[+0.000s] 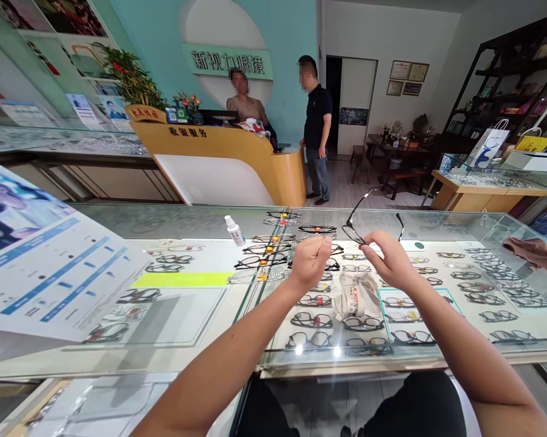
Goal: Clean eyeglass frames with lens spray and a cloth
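My right hand (pixel 389 258) pinches a pair of dark-framed eyeglasses (pixel 353 233) at the front of the frame, above the glass counter. Both temples stand unfolded and point up and away from me. To its left, my left hand (pixel 310 261) is closed in a fist; whatever it may hold is hidden by the fingers. A crumpled beige cloth (pixel 355 294) with red and dark lettering lies below and between my hands. Behind my left hand, a small white spray bottle (pixel 234 230) stands upright on the counter.
The glass display counter (pixel 273 358) holds many eyeglasses in rows. A printed card stand (pixel 50 261) rises at the left, and a brown cloth (pixel 530 250) lies at the right. Two people are by the wooden cashier desk (pixel 237 149). A second glass case (pixel 496 182) stands back right.
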The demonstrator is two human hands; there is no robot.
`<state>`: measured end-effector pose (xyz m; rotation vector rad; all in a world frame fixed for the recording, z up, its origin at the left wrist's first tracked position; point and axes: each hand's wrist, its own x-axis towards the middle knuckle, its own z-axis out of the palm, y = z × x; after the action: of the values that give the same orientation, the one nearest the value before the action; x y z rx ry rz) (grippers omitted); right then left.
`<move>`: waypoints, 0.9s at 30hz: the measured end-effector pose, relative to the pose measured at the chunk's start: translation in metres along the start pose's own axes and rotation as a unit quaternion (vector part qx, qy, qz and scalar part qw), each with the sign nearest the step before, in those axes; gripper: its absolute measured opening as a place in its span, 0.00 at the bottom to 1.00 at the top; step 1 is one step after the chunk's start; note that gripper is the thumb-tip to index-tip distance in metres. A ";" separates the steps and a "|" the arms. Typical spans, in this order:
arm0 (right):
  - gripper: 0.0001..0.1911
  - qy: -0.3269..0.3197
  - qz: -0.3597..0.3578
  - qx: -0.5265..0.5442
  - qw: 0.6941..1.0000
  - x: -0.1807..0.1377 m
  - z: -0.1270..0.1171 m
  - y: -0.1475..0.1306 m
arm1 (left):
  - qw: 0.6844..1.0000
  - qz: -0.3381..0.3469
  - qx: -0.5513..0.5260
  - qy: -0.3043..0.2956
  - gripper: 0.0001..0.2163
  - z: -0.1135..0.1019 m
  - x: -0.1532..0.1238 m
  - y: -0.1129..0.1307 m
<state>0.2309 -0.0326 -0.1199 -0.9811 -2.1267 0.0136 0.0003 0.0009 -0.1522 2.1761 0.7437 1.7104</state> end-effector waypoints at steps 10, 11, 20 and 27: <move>0.22 -0.045 -0.002 0.058 0.997 0.001 -0.009 -0.007 | 0.966 0.184 0.179 0.009 0.35 0.000 0.002 -0.006; 0.23 -0.050 -0.001 0.071 0.996 0.001 -0.010 -0.007 | 0.964 0.194 0.183 0.006 0.36 0.001 0.002 -0.007; 0.24 -0.069 0.005 0.110 0.992 0.002 -0.010 -0.008 | 0.953 0.223 0.199 0.041 0.32 0.000 0.001 -0.004; 0.23 0.156 -0.088 -0.066 0.982 -0.002 0.002 0.002 | 0.930 0.215 0.249 0.163 0.33 -0.009 0.006 -0.012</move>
<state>0.2314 -0.0320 -0.1227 -0.8064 -1.9315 -0.3511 -0.0101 0.0133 -0.1505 2.5631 0.9125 2.3620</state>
